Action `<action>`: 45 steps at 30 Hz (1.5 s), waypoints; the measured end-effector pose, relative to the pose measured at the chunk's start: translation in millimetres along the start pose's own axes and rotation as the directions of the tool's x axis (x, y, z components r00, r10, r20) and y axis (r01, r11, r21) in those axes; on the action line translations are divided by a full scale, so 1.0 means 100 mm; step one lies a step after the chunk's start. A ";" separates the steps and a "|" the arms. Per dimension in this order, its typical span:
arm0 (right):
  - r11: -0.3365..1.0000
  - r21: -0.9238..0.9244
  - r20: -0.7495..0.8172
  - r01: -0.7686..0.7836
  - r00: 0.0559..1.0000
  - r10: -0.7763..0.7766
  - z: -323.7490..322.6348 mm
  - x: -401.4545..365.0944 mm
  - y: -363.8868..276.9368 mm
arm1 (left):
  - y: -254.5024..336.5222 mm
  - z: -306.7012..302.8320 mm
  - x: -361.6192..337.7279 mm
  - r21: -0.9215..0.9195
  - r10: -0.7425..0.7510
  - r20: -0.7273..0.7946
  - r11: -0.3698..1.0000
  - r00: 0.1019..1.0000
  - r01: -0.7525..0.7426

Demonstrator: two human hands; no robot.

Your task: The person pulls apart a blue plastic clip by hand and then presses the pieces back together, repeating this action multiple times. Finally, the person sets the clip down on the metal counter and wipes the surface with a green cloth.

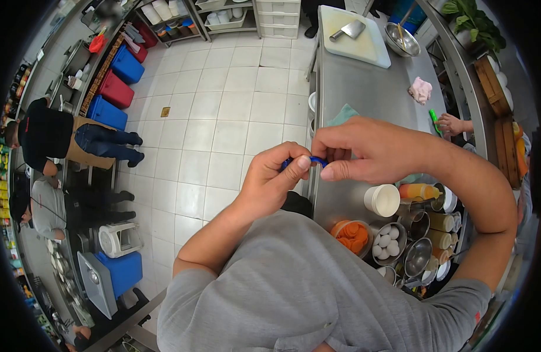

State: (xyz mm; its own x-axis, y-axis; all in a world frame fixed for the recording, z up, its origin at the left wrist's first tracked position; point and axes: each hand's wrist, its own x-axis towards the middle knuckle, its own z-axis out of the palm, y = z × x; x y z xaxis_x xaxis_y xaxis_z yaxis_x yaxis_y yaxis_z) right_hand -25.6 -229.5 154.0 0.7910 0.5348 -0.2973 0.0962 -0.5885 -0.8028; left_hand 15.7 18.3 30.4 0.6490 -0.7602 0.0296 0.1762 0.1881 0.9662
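Both hands meet in front of my chest, above the near edge of the steel counter (370,97). A small dark blue item (318,160), thin and curved like a band, runs between them. My left hand (276,176) pinches one end of it between thumb and fingers. The other end is in the thumb-and-finger pinch of my right hand (358,154). Behind my right hand a pale green cloth (344,115) lies partly hidden on the counter.
A cleaver (351,29) lies on a cutting board (373,50) beside a metal bowl (402,41). Nearer are a white tub (382,200), sliced carrots (351,236) and eggs (388,242). A co-worker's hand (451,124) is at the right; two people stand at the left.
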 end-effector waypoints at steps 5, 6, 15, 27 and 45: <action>1.000 0.008 0.019 0.007 1.000 -0.007 0.00 0.00 0.00 | -0.04 0.00 -0.01 -0.114 -0.063 0.037 0.991 0.997 0.067; 1.000 0.015 0.023 0.005 1.000 -0.006 0.00 0.00 0.00 | -0.05 0.01 -0.01 -0.128 -0.051 0.037 0.990 0.998 0.056; 0.998 -0.058 0.016 0.008 1.000 -0.007 -0.02 -0.01 0.01 | -0.02 0.04 0.00 -0.285 -0.126 0.072 0.948 0.989 0.141; 0.998 0.036 0.011 -0.054 0.999 0.053 -0.01 0.01 0.02 | -0.02 0.03 -0.01 0.009 0.044 -0.017 0.999 0.999 -0.044; 0.998 0.033 0.050 0.052 0.997 -0.053 0.02 0.00 0.05 | 0.01 0.06 -0.05 -0.299 -0.123 0.078 0.944 0.989 0.141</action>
State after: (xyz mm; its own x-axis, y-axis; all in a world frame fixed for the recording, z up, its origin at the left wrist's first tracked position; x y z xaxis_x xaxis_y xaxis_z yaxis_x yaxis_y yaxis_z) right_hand -25.7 -231.4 148.5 0.7538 0.5947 -0.2795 0.1170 -0.5400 -0.8335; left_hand 7.8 18.4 33.1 0.5628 -0.8236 -0.0700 0.4794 0.2562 0.8394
